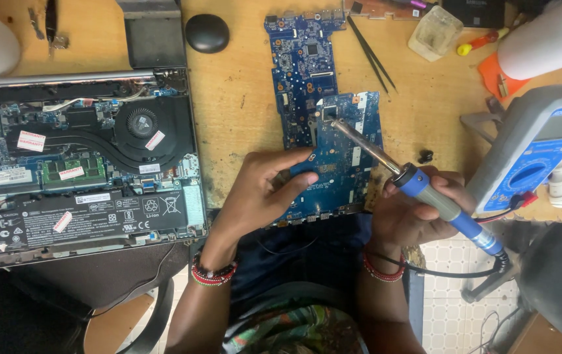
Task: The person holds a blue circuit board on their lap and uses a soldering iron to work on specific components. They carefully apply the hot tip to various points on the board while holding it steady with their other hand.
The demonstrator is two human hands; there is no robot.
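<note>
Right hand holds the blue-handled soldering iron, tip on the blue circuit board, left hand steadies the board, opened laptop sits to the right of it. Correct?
Not quite. In the head view the opened laptop lies to the left of the blue circuit board, not the right. The rest holds: right hand holds the soldering iron, tip on the board, left hand steadies it.

A blue-handled soldering iron slants up-left, its tip touching a blue circuit board lying flat on the tabletop.

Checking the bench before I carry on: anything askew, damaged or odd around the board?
Nothing looks damaged. The blue circuit board overhangs the table edge, steadied by the left hand; the right hand holds the soldering iron.
</note>
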